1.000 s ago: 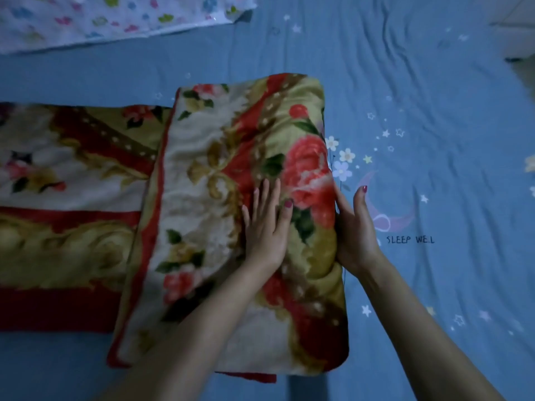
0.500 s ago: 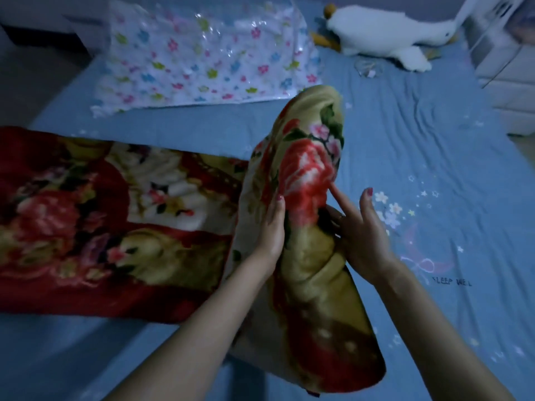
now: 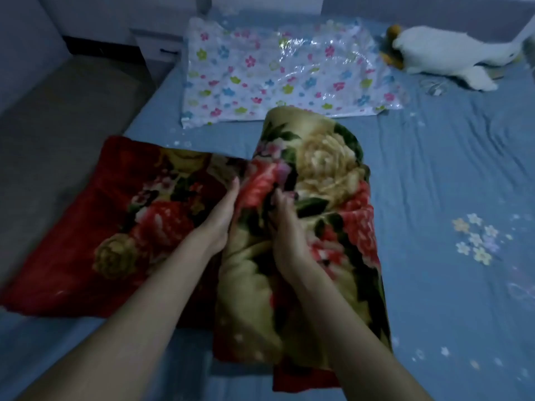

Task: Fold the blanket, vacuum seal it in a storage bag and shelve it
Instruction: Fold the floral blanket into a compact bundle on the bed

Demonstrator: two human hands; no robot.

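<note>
One floral blanket (image 3: 315,215) lies on one blue bed sheet (image 3: 440,198). Two hands are on it: one left hand (image 3: 220,215) on the blanket's left side, one right hand (image 3: 286,235) on its top. Beyond the blanket lies one flower-printed storage bag (image 3: 278,73), and right of that bag one white plush goose (image 3: 445,53).

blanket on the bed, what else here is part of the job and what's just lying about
Part of the job:
- blanket, floral, partly rolled, left hand flat against it, right hand gripping it
- storage bag, flower-printed plastic, flat on the bed beyond the blanket

Just lying about:
- white plush toy, far right corner
- small clear item beside it, too dim to identify
</note>
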